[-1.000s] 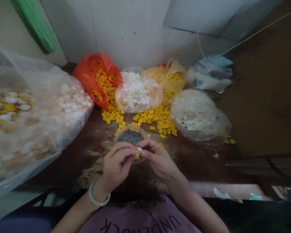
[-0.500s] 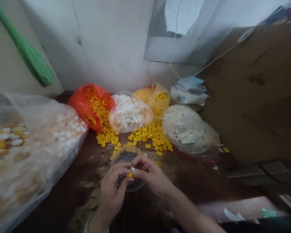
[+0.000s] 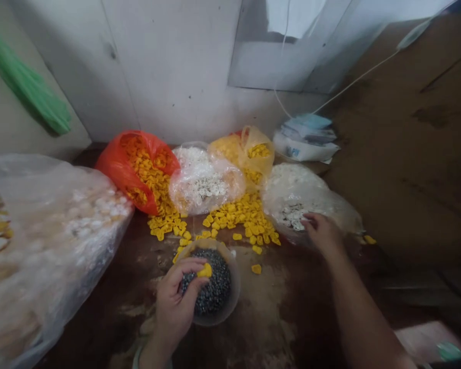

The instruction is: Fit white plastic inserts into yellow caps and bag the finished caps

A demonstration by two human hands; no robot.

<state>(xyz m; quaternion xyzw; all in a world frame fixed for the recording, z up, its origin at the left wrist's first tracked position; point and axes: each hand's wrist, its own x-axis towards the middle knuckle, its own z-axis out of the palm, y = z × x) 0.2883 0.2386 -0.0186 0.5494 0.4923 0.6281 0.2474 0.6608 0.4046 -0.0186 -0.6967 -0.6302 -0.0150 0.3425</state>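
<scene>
My left hand (image 3: 176, 292) pinches a yellow plastic piece (image 3: 205, 270) between thumb and fingertips. It hovers over a clear round tub (image 3: 233, 302) holding many small dark, shiny bits (image 3: 215, 287). Out to the right, my right hand (image 3: 322, 233) reaches to the mouth of a clear plastic bag (image 3: 311, 187). Its thumb and forefinger are a little apart, at the edge of a pile of small white pieces (image 3: 292, 216); nothing shows between them. Loose yellow pieces (image 3: 238, 212) lie on the dark table (image 3: 269, 307) beyond the tub.
A red bag (image 3: 113, 161) spills yellow pieces at the back left. Beside it stand a clear bag of white pieces (image 3: 207, 187) and a yellowish bag (image 3: 267, 159). One large clear sack (image 3: 61, 246) fills the left. Brown board (image 3: 403, 154) rises at right.
My right hand has left my left hand and moved right to the bag of white pieces. The left still holds a yellow piece over the tub. The view has shifted slightly.
</scene>
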